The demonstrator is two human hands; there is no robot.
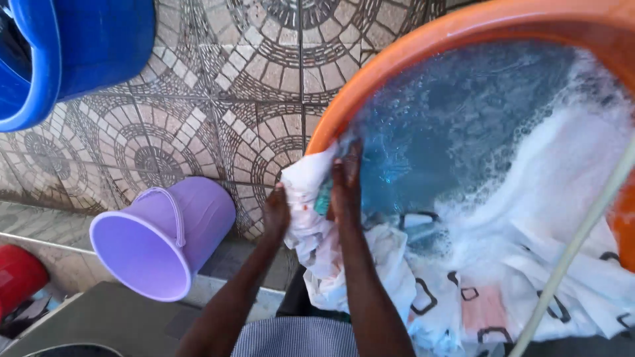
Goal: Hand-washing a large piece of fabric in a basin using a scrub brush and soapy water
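Note:
A white cloth (463, 264) with black square outlines and pink patches lies in soapy blue water inside an orange basin (423, 39). Part of it drapes over the basin's near-left rim. My left hand (276, 213) grips that bunched cloth outside the rim. My right hand (346, 185) presses flat on the same fold, with a small teal object (323, 198) under its fingers; what it is I cannot tell. Foam covers the water on the right.
A purple bucket (162, 235) lies on its side on the patterned tile floor (218, 86). A blue bucket (59, 46) stands at top left, a red container (16, 277) at far left. A pale thin rod (575, 244) crosses the right side.

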